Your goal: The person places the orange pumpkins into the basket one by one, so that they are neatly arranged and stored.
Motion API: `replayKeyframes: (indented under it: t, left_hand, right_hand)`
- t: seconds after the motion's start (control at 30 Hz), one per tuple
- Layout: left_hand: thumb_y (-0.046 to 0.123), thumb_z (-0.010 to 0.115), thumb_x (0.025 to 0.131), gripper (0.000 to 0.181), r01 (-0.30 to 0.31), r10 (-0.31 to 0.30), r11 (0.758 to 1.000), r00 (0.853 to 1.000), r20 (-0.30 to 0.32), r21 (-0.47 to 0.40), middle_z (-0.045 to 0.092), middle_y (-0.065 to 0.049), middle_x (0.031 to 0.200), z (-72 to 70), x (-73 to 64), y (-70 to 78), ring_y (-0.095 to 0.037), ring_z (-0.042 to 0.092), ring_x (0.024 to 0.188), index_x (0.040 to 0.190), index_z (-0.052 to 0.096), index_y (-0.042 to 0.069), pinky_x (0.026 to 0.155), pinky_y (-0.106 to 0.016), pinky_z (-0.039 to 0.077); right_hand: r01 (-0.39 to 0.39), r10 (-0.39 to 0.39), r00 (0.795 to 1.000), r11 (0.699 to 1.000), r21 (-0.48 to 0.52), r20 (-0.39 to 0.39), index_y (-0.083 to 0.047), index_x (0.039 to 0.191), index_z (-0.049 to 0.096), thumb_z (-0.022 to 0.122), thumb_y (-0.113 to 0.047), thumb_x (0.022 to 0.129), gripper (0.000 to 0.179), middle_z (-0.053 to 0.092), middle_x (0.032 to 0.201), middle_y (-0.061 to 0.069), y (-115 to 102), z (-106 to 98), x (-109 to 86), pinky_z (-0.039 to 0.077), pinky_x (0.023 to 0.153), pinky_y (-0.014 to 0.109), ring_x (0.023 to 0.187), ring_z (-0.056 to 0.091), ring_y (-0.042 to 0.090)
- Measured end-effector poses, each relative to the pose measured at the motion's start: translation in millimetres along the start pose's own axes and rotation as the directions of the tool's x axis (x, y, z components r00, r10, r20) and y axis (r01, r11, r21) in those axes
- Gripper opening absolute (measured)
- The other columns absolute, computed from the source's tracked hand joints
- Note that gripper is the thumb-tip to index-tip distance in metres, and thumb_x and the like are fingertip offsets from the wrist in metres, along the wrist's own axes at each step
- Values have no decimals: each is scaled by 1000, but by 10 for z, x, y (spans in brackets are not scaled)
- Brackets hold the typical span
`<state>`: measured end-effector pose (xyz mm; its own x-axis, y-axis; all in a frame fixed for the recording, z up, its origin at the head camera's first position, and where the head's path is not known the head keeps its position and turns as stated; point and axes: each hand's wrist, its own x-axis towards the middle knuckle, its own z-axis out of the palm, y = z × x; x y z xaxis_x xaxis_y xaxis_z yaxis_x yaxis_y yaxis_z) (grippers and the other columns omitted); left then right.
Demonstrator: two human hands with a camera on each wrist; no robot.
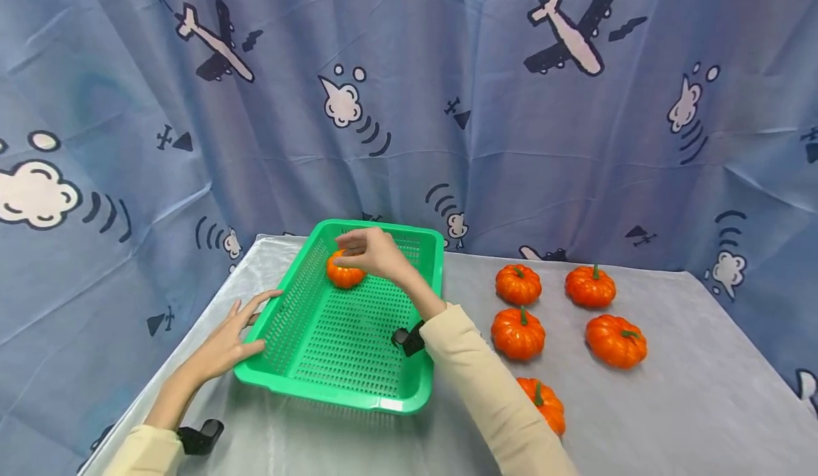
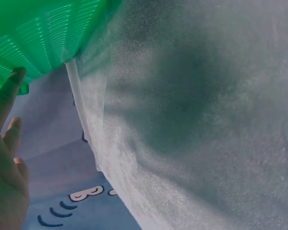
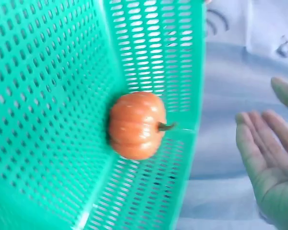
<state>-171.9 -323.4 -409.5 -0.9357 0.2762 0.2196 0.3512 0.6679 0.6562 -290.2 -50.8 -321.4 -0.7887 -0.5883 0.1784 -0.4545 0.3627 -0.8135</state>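
A green plastic basket (image 1: 345,334) with perforated walls stands in the middle of the table. Inside it, near the far left corner, lies a small orange pumpkin (image 3: 137,125) with a green stem. My right hand (image 1: 373,252) hovers over the basket, overlapping the pumpkin in the head view. In the right wrist view the right hand (image 3: 269,163) has straight fingers and nothing between them, apart from the pumpkin. My left hand (image 1: 226,334) rests against the basket's left side, thumb and extended fingers touching around the rim. The left wrist view shows its straight index finger (image 2: 9,91) along the outer wall.
Several more orange pumpkins, one of them a pumpkin (image 1: 517,334) close to the right forearm, sit on the table (image 1: 696,391) right of the basket. A blue curtain (image 1: 409,106) with printed airplanes hangs behind the table and at its sides.
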Motion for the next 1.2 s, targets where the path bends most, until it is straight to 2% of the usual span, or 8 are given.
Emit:
replayKeyframes:
  t: [0.17,0.3,0.4,0.53,0.6,0.83,1.03,1.2]
  left_hand:
    - [4,57,75,79,-15,15,1000,1000,-3,-4,42,-28,141,-7,-4,7,-53,50,115,149,32,15,110,-63,-6]
    - [4,57,76,79,-15,15,1000,1000,3,-15,43,-29,140,-7,1,14,-53,50,116,149,31,16,109,-64,-6]
    - [5,57,76,79,-5,5,1000,1000,8,-30,41,-29,141,-8,-2,23,-53,49,116,149,31,17,109,-65,-6]
    - [4,57,76,79,-10,10,999,1000,9,-37,38,-28,144,-8,-7,31,-54,48,118,149,31,17,108,-66,-5]
    - [4,58,76,79,-15,15,999,1000,6,-39,38,-28,144,-8,-11,30,-53,48,118,149,31,17,109,-65,-5]
    - [4,58,76,80,-5,5,999,1000,12,-51,35,-28,146,-21,-17,36,-55,46,118,150,30,19,107,-67,-4]
    - [5,58,77,81,23,-22,998,1000,8,-56,33,-28,147,-34,-20,46,-57,42,120,150,29,21,105,-71,-2]
    - [4,58,77,80,1,-1,998,1000,8,-59,35,-29,145,-15,-27,42,-57,45,118,150,29,19,107,-68,-5]
  right_hand:
    - [117,-119,993,990,85,23,-4,122,65,72,-4,82,40,66,120,9,-153,-162,-285,52,84,25,105,64,21]
    - [145,-147,989,983,113,9,-5,119,67,74,-4,80,40,67,118,7,-194,-269,-534,53,83,26,101,65,16]
    - [143,-148,989,974,174,18,-1,120,66,74,-1,80,41,66,119,10,-167,-345,-735,54,82,29,102,65,19]
    - [105,-115,993,966,238,30,1,122,64,72,2,80,42,64,121,13,-90,-470,-1004,55,82,32,105,64,24]
    - [80,-89,996,968,238,29,-1,123,64,72,1,81,43,63,122,13,-44,-537,-1133,55,82,32,106,64,25]
    - [26,-27,1000,956,294,-3,4,125,60,71,0,81,45,61,123,19,124,-744,-1551,55,83,34,110,61,30]
    - [-8,24,998,962,273,-56,2,125,60,72,-4,82,45,59,127,17,277,-939,-1876,54,84,33,109,62,21]
    - [-26,49,995,969,246,-91,6,127,58,70,-5,84,46,62,125,10,390,-1093,-2176,54,84,29,108,63,16]
